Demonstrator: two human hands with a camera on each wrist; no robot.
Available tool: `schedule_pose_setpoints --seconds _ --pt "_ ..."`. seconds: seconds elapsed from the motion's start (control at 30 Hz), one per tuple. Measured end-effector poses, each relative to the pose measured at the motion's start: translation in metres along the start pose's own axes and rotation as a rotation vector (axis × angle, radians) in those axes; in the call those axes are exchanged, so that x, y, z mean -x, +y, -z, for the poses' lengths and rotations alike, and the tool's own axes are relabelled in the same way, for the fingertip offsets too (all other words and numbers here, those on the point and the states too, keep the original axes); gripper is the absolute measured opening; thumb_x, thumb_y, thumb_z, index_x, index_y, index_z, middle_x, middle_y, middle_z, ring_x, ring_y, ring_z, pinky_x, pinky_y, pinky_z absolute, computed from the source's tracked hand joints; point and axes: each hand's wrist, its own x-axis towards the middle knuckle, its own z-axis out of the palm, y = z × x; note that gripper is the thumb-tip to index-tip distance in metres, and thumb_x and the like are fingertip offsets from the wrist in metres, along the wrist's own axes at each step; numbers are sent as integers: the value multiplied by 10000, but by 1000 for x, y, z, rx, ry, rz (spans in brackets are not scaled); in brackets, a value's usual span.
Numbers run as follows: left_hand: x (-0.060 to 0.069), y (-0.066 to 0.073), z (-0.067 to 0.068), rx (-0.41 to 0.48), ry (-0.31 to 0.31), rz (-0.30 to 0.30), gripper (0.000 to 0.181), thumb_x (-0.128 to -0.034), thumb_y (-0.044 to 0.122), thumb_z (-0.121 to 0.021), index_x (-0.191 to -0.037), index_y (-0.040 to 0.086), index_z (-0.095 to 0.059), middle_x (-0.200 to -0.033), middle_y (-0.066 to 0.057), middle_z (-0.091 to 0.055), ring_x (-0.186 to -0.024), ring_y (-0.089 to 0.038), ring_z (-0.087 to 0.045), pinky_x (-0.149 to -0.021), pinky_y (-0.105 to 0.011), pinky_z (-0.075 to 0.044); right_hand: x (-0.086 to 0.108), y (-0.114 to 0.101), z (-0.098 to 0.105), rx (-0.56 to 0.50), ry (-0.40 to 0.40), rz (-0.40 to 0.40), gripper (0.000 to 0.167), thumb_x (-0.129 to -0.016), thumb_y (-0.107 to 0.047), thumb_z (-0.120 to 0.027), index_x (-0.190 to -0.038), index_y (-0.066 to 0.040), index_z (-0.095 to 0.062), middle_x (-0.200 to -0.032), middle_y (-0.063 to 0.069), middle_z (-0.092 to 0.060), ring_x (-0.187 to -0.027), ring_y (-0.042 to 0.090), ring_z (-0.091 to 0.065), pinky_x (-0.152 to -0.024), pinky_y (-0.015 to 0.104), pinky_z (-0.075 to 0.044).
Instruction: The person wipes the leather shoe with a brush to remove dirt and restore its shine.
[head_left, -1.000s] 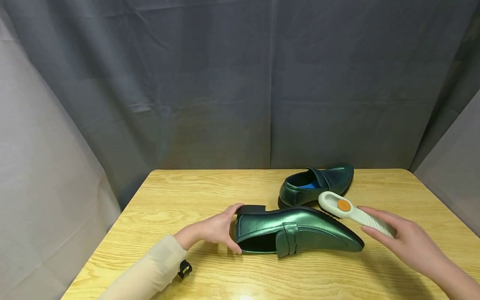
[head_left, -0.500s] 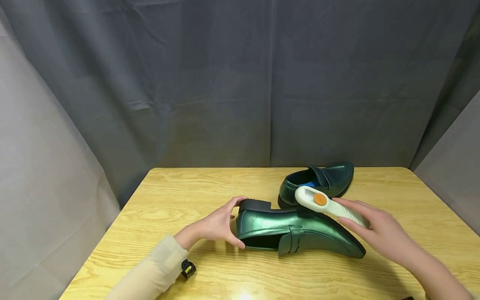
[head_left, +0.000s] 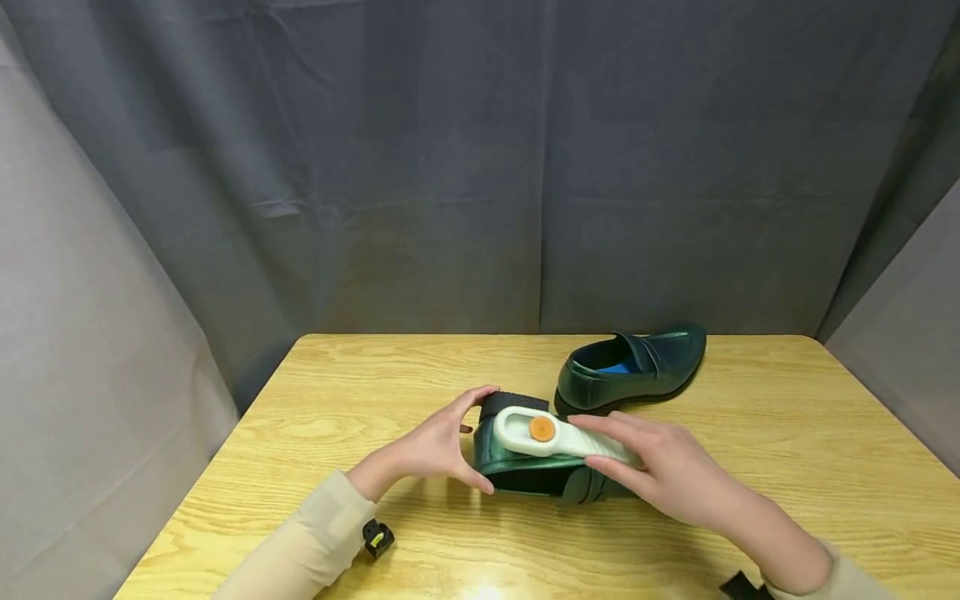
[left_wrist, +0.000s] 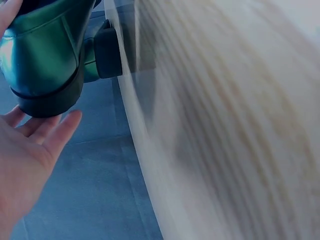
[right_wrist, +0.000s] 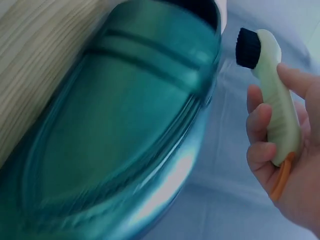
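Note:
A shiny dark green loafer (head_left: 489, 452) lies on its side, its black heel (head_left: 513, 403) facing away. My left hand (head_left: 420, 458) holds its heel end, thumb at the opening and fingers behind; in the left wrist view the fingertips (left_wrist: 65, 127) touch the heel's edge. My right hand (head_left: 667, 467) grips a pale shoe brush (head_left: 581, 442) with an orange button (head_left: 542, 428). Above the loafer's rear side, the brush hides part of it, and my right hand covers the toe. In the right wrist view, dark bristles (right_wrist: 248, 48) point toward the loafer; contact is unclear there.
Behind the held loafer, a second green loafer (head_left: 633, 387) with a blue insole stands upright on the wooden table (head_left: 405, 375). A grey curtain (head_left: 420, 208) hangs beyond the back edge. Small black devices (head_left: 377, 538) sit at both wrists.
My right hand has carried the shoe brush leftward from the toe, along the loafer to its heel end. My left hand keeps its hold; the loafer's heel has tipped up slightly.

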Motion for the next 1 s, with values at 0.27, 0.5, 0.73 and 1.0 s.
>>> schedule_pose_setpoints --seconds 0.27,0.5,0.73,1.0 --pt "1 -1 0 8 -1 -19 1219 -571 292 -964 -1526 182 -214 -1477 -13 -360 -1345 -182 -347 -983 -410 -429 -15 -16 -15 84 -49 148 351 -928 -353 -662 -1256 -228 -653 -841 -146 -522 -548 -57 -348 -490 160 -331" --pt "4 -2 3 -22 -5 -48 1214 -586 286 -957 -1526 143 -203 -1476 -34 -361 -1328 -189 -367 -1031 -455 -374 -28 -23 -25 130 -90 120 354 -922 -350 -672 -1245 -206 -669 -824 -90 -559 -523 -39 -388 -465 173 -332" --pt "6 -2 1 -33 4 -18 1185 -589 337 -950 -1516 164 -234 -1428 39 -406 -1281 -124 -412 -1014 -375 -391 -43 -20 -24 222 -2 2 381 -876 -300 -737 -1236 -196 -671 -743 -100 -487 -509 -1 -375 -426 204 -312" --pt "9 0 0 -100 8 -2 1213 -590 408 -937 -1525 136 -214 -1489 -39 -350 -1348 -172 -345 -994 -420 -420 -27 -12 -11 197 74 -66 415 -867 -283 -745 -1265 -205 -656 -756 -131 -479 -504 -6 -327 -443 214 -302"
